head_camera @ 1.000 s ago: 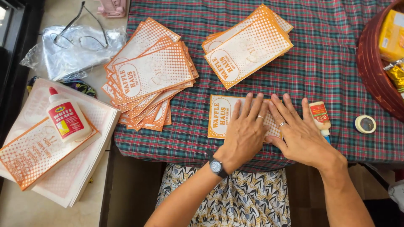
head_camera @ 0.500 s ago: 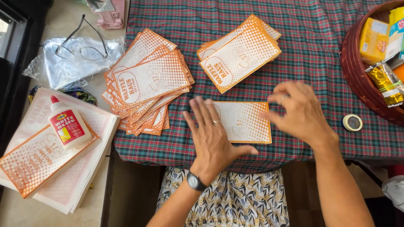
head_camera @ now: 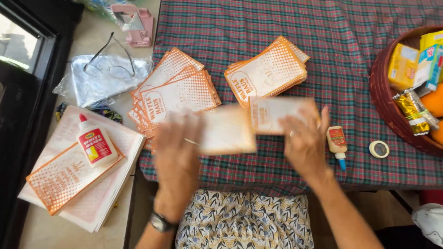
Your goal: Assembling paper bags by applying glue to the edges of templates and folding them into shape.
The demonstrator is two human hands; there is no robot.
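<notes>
Here, left hand [head_camera: 177, 154] blurred, gripped one paper bag [head_camera: 227, 130] above the table's front edge | right hand [head_camera: 304, 143] blurred, held a second bag [head_camera: 277, 110]; grip unclear | small glue bottle [head_camera: 337, 140] just right of it | tape roll [head_camera: 379, 149] near basket [head_camera: 383, 106] | bag stacks [head_camera: 177, 92] behind on checked cloth [head_camera: 341, 60]

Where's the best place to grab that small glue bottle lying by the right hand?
Grip the small glue bottle across its white body, coming from above. It lies flat on the checked tablecloth with its blue nozzle toward the table edge. Its right side is open; the right hand crowds its left.
</notes>
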